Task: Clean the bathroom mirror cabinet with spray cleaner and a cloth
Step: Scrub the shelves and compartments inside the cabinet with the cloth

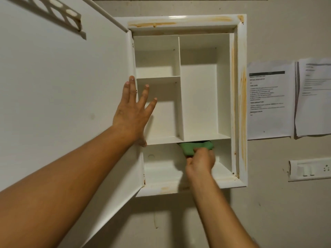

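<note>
I see the right hand gripping the green cloth, which lies directly above it against the shelf underside. The left hand, fingers spread, steadies the door.

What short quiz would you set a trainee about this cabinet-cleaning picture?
1. True or false: the right hand grips a green cloth.
2. The open left hand touches: A a spray bottle; B the cabinet door; C a sink.
3. Fill in: the cloth is in the ____ compartment.

Key: 1 true; 2 B; 3 bottom.
</note>
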{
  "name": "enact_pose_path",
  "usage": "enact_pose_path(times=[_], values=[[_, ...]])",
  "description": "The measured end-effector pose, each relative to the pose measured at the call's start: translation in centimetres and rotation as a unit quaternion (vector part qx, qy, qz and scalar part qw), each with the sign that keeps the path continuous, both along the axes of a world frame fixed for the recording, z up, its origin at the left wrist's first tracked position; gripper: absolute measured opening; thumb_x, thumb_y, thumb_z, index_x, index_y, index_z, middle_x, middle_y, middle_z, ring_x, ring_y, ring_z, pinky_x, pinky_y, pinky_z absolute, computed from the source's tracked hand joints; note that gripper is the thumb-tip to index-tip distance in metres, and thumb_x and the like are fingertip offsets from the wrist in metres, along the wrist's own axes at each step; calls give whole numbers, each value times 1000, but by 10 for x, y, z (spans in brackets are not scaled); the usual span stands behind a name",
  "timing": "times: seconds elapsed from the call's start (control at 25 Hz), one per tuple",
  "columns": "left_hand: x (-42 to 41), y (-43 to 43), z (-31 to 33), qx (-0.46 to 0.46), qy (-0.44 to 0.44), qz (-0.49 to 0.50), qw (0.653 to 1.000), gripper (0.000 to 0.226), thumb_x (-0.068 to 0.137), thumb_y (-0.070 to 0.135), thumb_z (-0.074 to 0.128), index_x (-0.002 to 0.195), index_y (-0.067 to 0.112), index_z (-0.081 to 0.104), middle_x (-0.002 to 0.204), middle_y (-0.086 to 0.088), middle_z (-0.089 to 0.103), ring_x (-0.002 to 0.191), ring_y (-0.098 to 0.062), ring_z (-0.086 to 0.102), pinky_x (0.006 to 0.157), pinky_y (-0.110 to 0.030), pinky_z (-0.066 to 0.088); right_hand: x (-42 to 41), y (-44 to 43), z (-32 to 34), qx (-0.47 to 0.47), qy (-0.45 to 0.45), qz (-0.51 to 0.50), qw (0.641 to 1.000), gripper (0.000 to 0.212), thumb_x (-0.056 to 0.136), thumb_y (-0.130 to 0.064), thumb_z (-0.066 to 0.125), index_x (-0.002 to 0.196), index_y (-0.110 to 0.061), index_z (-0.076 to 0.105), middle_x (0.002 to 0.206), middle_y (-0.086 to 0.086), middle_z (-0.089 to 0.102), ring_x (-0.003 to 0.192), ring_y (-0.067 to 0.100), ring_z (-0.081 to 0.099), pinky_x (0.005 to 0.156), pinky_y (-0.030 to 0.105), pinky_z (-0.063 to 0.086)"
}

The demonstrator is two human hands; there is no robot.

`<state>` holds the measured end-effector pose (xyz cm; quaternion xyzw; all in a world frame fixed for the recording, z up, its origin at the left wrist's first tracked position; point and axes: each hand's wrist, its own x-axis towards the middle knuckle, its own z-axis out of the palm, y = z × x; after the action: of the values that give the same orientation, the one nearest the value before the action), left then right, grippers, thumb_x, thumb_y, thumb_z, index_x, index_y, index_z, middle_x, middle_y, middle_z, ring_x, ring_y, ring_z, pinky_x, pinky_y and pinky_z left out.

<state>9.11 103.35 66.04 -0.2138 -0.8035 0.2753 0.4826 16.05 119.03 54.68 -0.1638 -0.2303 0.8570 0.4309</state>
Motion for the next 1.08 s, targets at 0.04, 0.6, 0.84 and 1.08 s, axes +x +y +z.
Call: enact_pose_path(times=[0.04,0.6,0.84,1.08], values=[[1,-2,1,-8,4,9,1000,152,54,99,58,161,22,-19,165,-26,-23,142,-66,-24,120,-68,-5,-12,-26,1,26,-23,-14,999,58,89,16,33,131,-14,60,119,7,65,87,20,63,75,29,55],[3,-14,4,-43,11,26,999,155,51,100,58,161,23,-20,166,-23,-22,144,-61,-26,122,-65,-4,-50,-90,-5,115,-25,64,991,55,84,8,42,125,-25,58,109,0,71,91,19,69,74,34,60],[4,-14,5,-41,14,18,999,155,51,100,59,161,23,-20,167,-23,-21,144,-62,-25,122,-65,-4,-52,-50,-15,29,32,117,992,51,84,18,42,118,-14,63,115,15,70,97,29,68,80,39,60],[2,-14,5,-38,12,19,999,155,51,100,58,161,23,-20,167,-22,-21,143,-61,-28,122,-65,-4,-74,-103,-6,121,-9,114,986,53,88,11,50,126,-26,51,111,1,69,99,21,68,88,38,57]])
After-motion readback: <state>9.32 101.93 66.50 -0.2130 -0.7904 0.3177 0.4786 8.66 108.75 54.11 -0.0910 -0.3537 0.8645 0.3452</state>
